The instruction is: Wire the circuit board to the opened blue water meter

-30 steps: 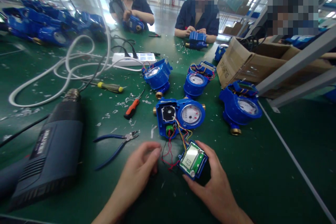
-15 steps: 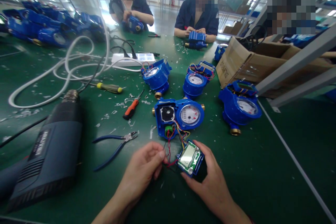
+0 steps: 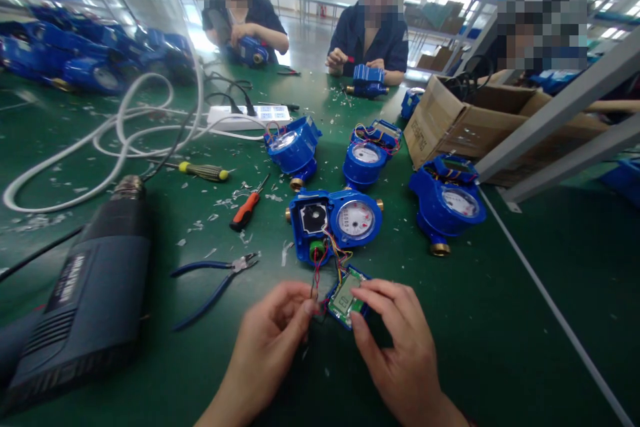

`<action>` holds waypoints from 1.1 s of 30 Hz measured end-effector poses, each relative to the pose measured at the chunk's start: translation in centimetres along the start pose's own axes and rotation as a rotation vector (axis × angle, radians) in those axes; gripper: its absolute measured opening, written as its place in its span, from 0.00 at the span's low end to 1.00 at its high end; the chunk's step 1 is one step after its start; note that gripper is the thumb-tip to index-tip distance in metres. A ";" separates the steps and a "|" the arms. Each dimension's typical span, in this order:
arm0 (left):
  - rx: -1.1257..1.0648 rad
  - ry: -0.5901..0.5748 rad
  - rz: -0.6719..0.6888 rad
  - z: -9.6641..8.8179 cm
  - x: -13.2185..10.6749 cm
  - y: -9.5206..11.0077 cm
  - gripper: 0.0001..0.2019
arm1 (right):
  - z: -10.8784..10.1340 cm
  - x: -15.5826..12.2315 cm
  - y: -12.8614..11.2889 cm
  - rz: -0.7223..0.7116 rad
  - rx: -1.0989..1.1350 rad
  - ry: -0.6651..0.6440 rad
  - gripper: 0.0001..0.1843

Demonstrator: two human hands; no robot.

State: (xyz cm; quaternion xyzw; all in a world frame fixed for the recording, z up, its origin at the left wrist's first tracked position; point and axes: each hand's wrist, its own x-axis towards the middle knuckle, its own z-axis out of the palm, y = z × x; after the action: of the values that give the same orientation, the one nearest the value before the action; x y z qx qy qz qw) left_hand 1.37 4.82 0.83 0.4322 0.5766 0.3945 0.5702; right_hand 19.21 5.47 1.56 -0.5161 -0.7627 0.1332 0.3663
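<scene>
An opened blue water meter (image 3: 334, 221) lies on the green table (image 3: 500, 320) in front of me, with coloured wires (image 3: 333, 259) running from it to a small blue display module (image 3: 344, 297). My right hand (image 3: 397, 347) is closed round that module, fingers over its top. Beside it my left hand (image 3: 273, 340) pinches the red and black wires at the module's left edge. Both hands rest close to the table, just below the meter.
Blue-handled pliers (image 3: 215, 277), an orange-handled tool (image 3: 246, 208), a yellow-tipped screwdriver (image 3: 203, 171) and a large dark heat gun (image 3: 85, 300) lie to the left. Three more meters (image 3: 447, 200) stand behind. A cardboard box (image 3: 480, 127), power strip (image 3: 247, 117), white cable and other people are farther off.
My right hand has turned the display module so its screen is mostly covered. My left hand has moved right and taken the wires next to the module. The view shifted slightly.
</scene>
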 end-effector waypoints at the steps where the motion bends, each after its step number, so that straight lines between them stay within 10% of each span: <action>1: 0.014 0.011 0.026 0.1 -0.2 0.0 0.09 | 0.1 0.4 -0.7 -0.019 0.034 0.010 0.09; 19: 0.598 0.260 0.760 0.6 -0.1 -0.8 0.09 | 2.3 2.5 -2.1 0.022 0.159 -0.074 0.05; 33: 0.682 0.154 0.706 0.0 0.2 -1.0 0.08 | 3.3 2.1 -1.2 -0.225 0.045 -0.062 0.07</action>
State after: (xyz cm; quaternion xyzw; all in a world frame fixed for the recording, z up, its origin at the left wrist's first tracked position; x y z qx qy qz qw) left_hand 1.31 4.73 -0.23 0.7325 0.5317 0.3833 0.1838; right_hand 15.62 7.41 0.87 -0.4146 -0.8235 0.1244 0.3666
